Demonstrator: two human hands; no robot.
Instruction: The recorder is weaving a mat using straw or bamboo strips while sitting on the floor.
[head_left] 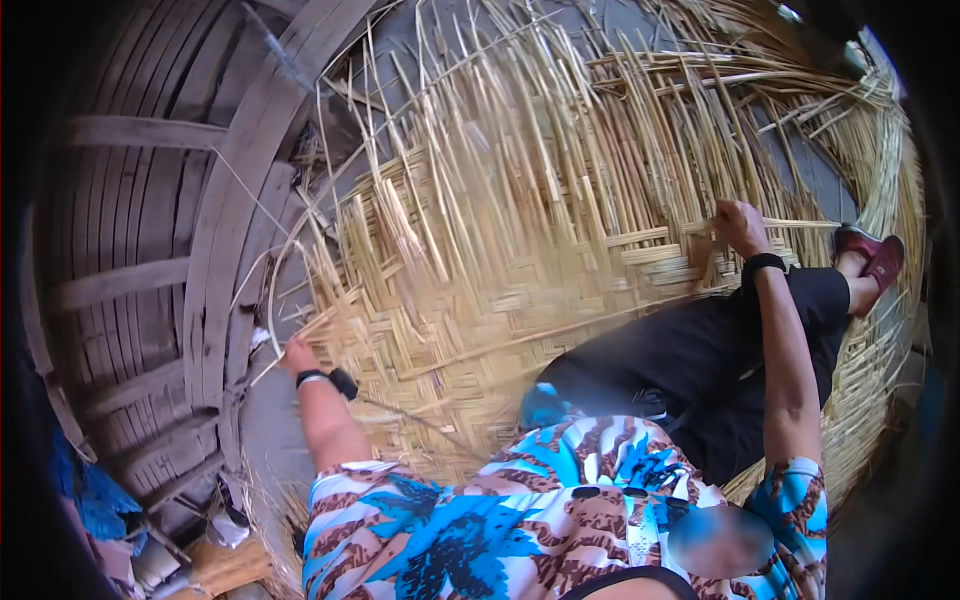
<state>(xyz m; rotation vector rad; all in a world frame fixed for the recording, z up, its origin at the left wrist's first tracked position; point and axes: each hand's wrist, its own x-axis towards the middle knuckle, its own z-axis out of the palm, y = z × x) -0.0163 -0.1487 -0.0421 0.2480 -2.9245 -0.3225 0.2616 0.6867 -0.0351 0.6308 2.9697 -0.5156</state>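
A large woven mat of split straw-coloured strips spreads under and in front of me, its far part ending in loose upright strips. At the mat's left edge my left hand is closed around a thin pale strip that sticks out past the fingers. Over on the right, my right hand is closed in a fist at the line where weave meets loose strips. A light strip runs from it toward my shoe. Its fingertips are partly hidden.
A wooden slatted frame stands along the left side. My bent leg in black trousers lies across the mat, with a dark red shoe at the right. Bundled strips lie at the far right. Blue cloth sits at lower left.
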